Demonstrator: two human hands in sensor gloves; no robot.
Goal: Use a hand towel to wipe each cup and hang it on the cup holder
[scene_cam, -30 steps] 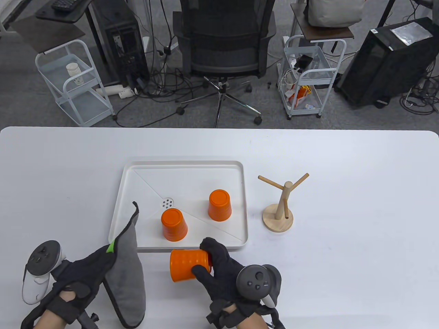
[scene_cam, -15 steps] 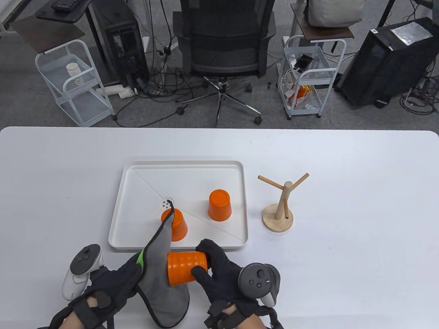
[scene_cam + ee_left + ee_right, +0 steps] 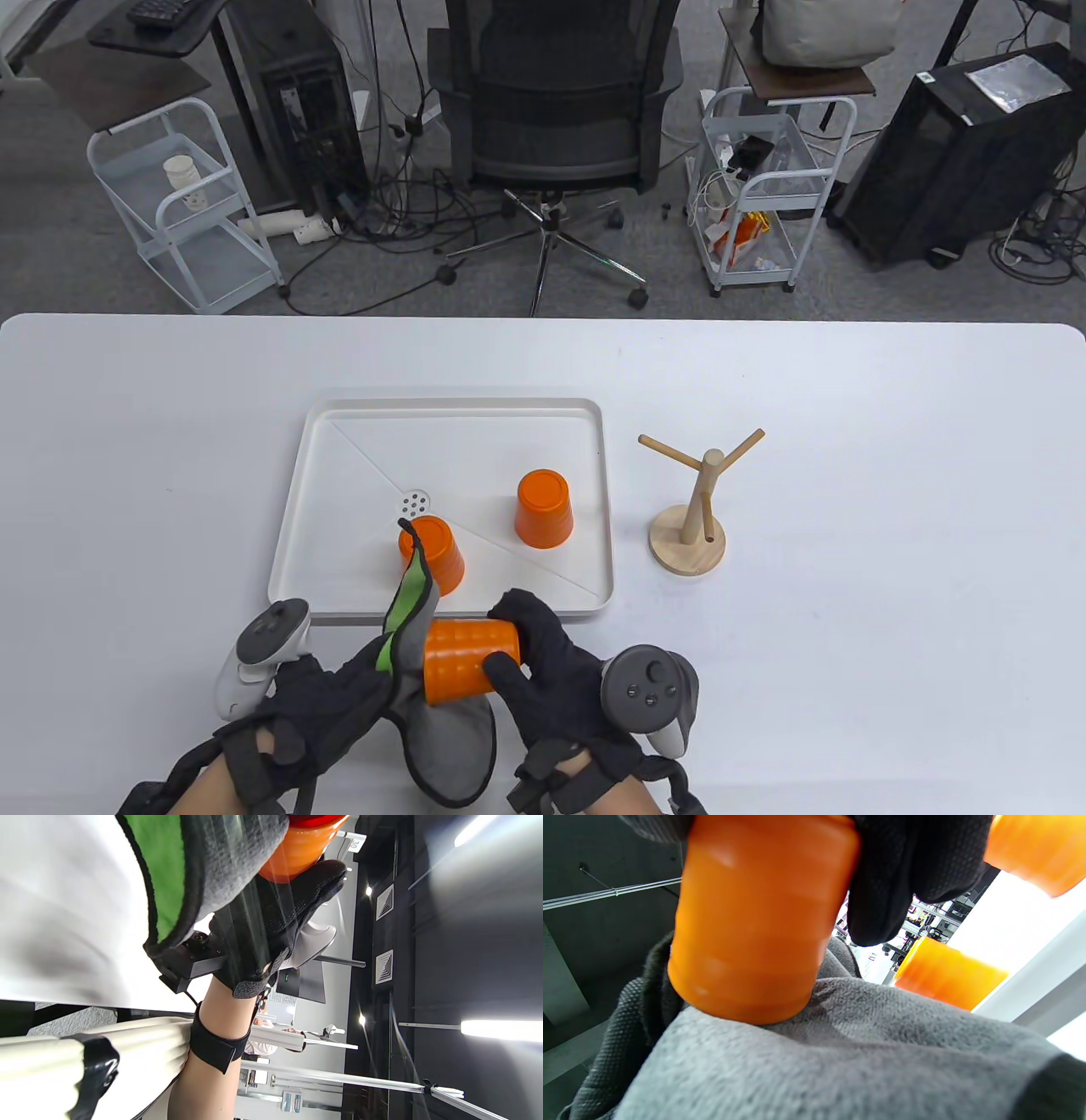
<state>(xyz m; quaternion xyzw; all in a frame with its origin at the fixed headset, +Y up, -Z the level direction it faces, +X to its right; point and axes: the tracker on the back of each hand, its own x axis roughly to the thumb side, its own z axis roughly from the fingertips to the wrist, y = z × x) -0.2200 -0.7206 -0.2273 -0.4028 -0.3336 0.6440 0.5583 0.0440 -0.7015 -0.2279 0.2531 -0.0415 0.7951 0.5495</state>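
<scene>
The right hand has its fingers curled over the far side of an orange cup and its thumb on the near side, so it grips the cup, which lies on its side low in the middle of the table view, just in front of the tray's near rim. In the right wrist view the cup fills the upper left, with a black gloved fingertip wrapped against its right side.

The left hand holds a grey hand towel against the cup's left end; its fingers are bunched in the cloth, though how each one lies is hidden by the towel. A green-lined corner of the towel stands up above the hand, and the rest hangs down below the cup. In the right wrist view the towel touches the cup's lower end.

Further up the frame, a white tray holds two more orange cups, both upside down: one near the drain holes, partly behind the towel corner, and one to its right. Right of the tray, apart from it, stands the wooden cup holder, its pegs bare. All rest on the white table.
</scene>
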